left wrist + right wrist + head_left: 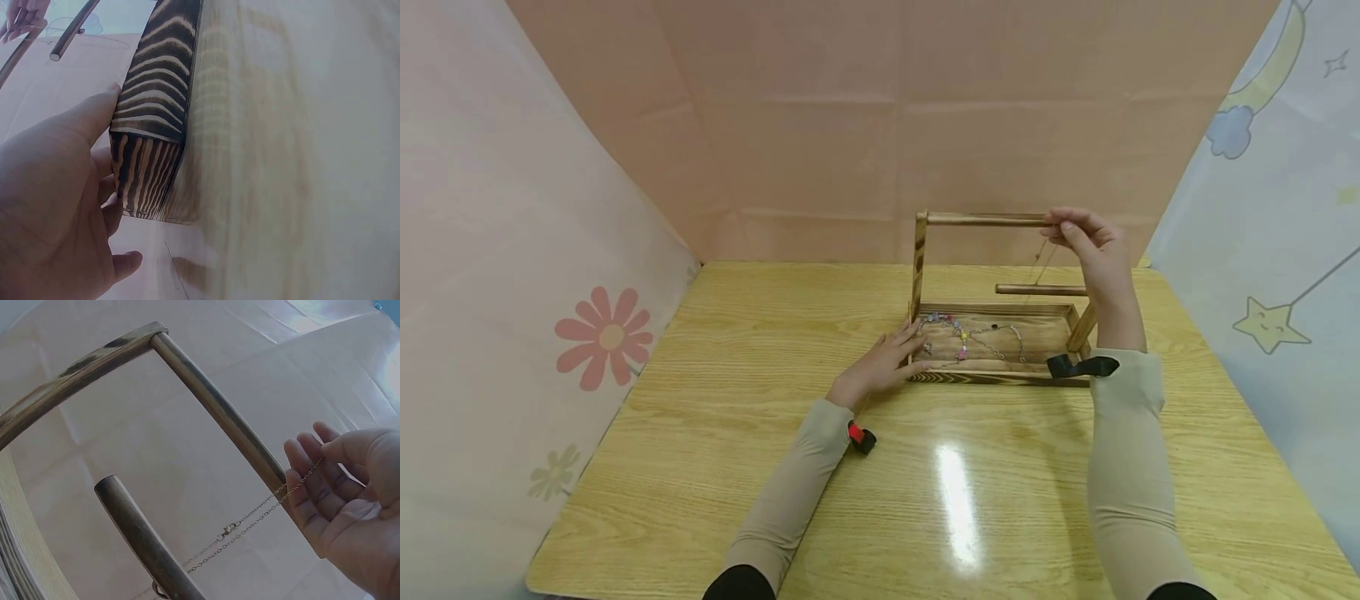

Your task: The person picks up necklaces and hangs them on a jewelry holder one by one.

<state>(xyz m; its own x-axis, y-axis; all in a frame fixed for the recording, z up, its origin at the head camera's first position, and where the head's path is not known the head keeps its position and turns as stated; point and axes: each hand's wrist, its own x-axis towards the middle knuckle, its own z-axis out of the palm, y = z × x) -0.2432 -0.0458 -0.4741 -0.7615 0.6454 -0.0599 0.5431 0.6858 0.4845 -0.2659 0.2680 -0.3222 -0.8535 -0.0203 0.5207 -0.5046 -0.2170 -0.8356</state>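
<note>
A wooden jewelry stand has a tray base [992, 378], a top bar [985, 220] and a shorter lower bar [1041, 290]. My right hand [1097, 250], at the right end of the top bar, pinches a thin chain necklace [229, 532] between thumb and fingers. In the right wrist view its two strands run down past the top bar toward the lower bar, with a small clasp on one strand. My left hand [883, 362] rests against the tray's left end, fingers fairly straight; in the left wrist view its thumb touches the burnt-striped wall.
Inside the tray lie a colorful beaded bracelet [964, 337] and a silvery chain bracelet [1021, 337]. The stand's left post [918, 267] rises beside my left hand. The wood-grain table [737, 350] extends left and toward me, with a pink backdrop [797, 125] behind.
</note>
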